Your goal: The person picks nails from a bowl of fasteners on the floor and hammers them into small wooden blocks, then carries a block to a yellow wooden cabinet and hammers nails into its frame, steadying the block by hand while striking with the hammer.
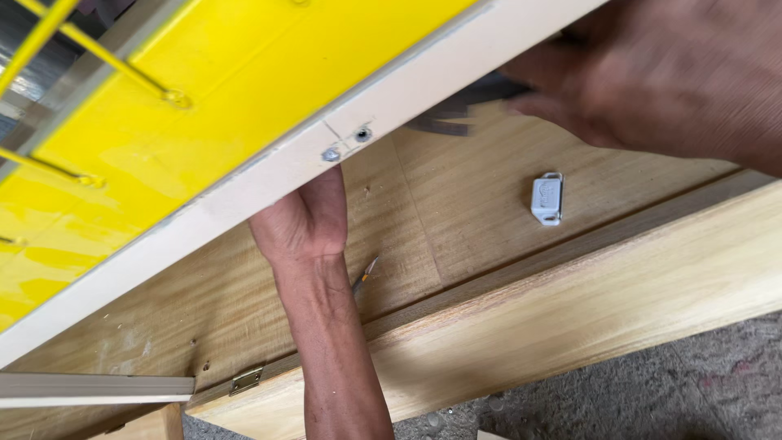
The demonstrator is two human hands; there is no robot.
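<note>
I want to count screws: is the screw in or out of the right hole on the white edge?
Out. The right hole in the white edge looks dark and empty; a screw sits beside it.

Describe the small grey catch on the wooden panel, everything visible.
The grey catch is a small, roughly rectangular block, plastic by its look, with a mounting loop at its top and bottom end. It lies flat and slightly tilted on the bare wooden panel, just above the thick timber edge. Neither hand touches it; the right hand is nearest, above it.

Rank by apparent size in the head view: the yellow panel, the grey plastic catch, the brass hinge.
1. Yellow panel, by far the largest.
2. Grey plastic catch.
3. Brass hinge, slightly smaller than the catch; the two look close, so this order is uncertain.
</note>
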